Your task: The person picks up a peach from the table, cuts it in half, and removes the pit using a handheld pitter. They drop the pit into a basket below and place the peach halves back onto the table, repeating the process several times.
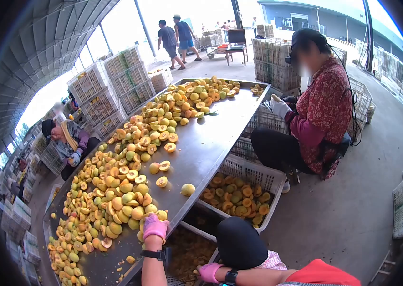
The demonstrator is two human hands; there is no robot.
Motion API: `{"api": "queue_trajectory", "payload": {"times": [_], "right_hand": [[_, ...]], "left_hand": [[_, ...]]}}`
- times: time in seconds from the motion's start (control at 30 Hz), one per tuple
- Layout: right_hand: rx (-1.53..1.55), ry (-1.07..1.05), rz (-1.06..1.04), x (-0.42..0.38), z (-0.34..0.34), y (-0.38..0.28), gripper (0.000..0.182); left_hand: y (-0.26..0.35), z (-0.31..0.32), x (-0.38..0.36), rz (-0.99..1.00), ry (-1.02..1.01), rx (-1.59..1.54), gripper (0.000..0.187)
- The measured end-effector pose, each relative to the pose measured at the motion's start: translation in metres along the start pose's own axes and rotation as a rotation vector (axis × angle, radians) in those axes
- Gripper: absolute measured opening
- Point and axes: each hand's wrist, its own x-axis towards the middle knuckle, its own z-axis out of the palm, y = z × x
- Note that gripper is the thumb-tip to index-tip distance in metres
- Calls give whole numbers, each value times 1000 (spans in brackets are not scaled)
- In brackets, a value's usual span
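Halved yellow peaches (pixel 115 186) lie in a long heap on a metal table (pixel 196 148). My left hand (pixel 155 226), in a pink glove, is at the near edge of the heap with its fingers curled round a peach (pixel 161 215); the fingertips are partly hidden. My right hand (pixel 208 272), also gloved in pink, is low beside the table, over a crate of dark contents (pixel 187 255). Its fingers are closed, and what they hold is too small to make out. One peach (pixel 188 189) sits apart near the table's right edge.
A white crate (pixel 277 190) of peach halves stands under the table's right edge. A co-worker in a red patterned top (pixel 325 100) sits at right; another (pixel 70 138) sits at left. Stacked crates (pixel 125 71) stand behind, and two people walk in the background.
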Motion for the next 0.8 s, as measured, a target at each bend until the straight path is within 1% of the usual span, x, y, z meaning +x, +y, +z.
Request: {"api": "queue_trajectory", "payload": {"times": [0.03, 0.07, 0.1, 0.13, 0.17, 0.23, 0.27, 0.3, 0.37, 0.43, 0.5, 0.57, 0.6, 0.63, 0.7, 0.77, 0.8], "right_hand": [[-12, -13, -26, -3, -5, -4, 45], [48, 56, -18, -5, -5, -7, 40], [48, 52, -22, -7, -7, -8, 40], [100, 38, -20, -17, -22, -17, 38], [152, 25, -14, -23, -31, -21, 36], [175, 56, -32, -10, -24, -10, 34], [198, 81, -59, -5, -17, -10, 32], [169, 221, -119, -11, -16, -14, 33], [318, 356, -127, -17, -24, -25, 35], [387, 321, -59, -23, -43, -38, 40], [420, 377, -58, -25, -45, -45, 40], [479, 394, -63, -27, -47, -52, 38], [524, 394, -86, -29, -49, -57, 36], [571, 398, -107, -34, -57, -67, 34], [546, 375, -94, -44, -70, -88, 31], [495, 417, -176, -46, -73, -100, 30], [415, 453, -217, -47, -75, -107, 31]], "left_hand": [[-8, 0, -2, 17, 55, -67, 59], [-18, -2, -3, 15, 57, -64, 59], [-29, -4, -4, -16, 13, -237, 57], [-38, -4, -6, -48, -32, -415, 55], [-44, -4, -10, -52, -32, -418, 55], [-57, -6, -25, -90, 44, -948, 49], [-53, -22, -39, -104, -22, -1313, 40], [-44, -33, -59, -77, -35, -1711, 32], [-63, -44, -82, -201, -250, -2289, 23], [-66, -47, -99, -297, -450, -2577, 32], [-69, -35, -115, -399, -459, -2734, 38], [-63, -36, -131, -485, -378, -2628, 37], [-67, -28, -136, -413, -400, -2625, 40], [-65, -24, -141, -374, -264, -2492, 43], [-52, -26, -152, -329, 14, -2259, 45], [-48, -23, -157, -320, 44, -2212, 47], [-49, -17, -158, -273, 52, -2180, 48]]}}
